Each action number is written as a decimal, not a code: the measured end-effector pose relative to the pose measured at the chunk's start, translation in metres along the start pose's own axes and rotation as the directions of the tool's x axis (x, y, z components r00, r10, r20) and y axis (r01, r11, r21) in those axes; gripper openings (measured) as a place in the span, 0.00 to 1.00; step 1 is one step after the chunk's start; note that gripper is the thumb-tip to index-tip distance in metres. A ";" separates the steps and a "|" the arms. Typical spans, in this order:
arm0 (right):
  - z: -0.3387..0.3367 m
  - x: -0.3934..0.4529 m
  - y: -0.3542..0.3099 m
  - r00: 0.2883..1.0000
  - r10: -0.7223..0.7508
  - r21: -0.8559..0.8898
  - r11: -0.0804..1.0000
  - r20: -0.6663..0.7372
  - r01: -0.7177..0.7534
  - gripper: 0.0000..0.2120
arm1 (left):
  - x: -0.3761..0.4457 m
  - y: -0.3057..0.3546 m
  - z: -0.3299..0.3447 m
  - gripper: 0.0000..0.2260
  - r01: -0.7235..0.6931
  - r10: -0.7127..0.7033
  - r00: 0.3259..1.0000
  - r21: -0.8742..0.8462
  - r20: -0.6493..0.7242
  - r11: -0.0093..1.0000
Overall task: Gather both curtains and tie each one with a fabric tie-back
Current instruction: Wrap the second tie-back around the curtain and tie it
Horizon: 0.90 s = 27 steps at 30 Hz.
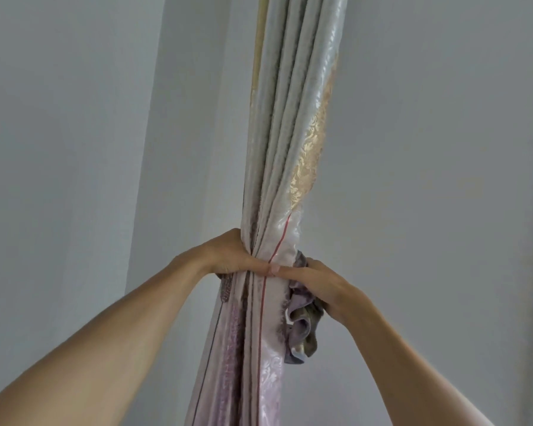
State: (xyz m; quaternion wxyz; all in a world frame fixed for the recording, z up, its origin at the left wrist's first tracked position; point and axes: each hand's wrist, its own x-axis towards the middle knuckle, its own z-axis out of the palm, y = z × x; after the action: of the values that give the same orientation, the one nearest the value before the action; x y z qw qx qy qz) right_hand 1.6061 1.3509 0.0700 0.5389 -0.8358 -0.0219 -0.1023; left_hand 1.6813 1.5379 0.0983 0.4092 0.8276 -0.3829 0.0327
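The curtain (277,167) is hanging with its long axis vertical, gathered into one narrow bundle against the grey wall (428,133). The left hand (228,256) is gripping the bundle from its left side, fingers curled around it. The right hand (317,282) is gripping from the right, holding a crumpled tie-back (299,330) against the curtain. Both thumbs are meeting at the front.

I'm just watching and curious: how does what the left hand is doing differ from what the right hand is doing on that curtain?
The left hand wraps only the gathered curtain, while the right hand also holds a bunched purple tie-back against it. The left hand sits slightly higher on the bundle's left side; the right sits lower on its right. Both thumbs meet across the front, squeezing the folds together.
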 end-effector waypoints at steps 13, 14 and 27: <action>0.080 -0.019 0.013 0.966 0.051 0.226 0.974 -0.254 0.008 0.11 | -0.042 -0.014 0.015 0.30 0.392 -0.283 0.786 0.090 -0.550 0.916; 0.089 -0.021 0.013 0.967 0.054 0.231 0.973 -0.247 0.005 0.13 | -0.045 -0.020 0.018 0.29 0.384 -0.227 0.773 0.152 -0.593 0.911; 0.139 -0.008 0.000 0.916 0.050 -0.105 0.989 -0.397 -0.100 0.31 | -0.115 -0.053 -0.022 0.26 0.353 -0.169 0.826 0.260 -0.537 0.899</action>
State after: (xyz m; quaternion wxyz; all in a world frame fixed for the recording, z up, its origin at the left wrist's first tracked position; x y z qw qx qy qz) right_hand 1.6183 1.4773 0.0135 0.4833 -0.8301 0.1252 -0.2484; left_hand 1.6410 1.6427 0.0359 0.3419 0.8942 -0.1325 0.2567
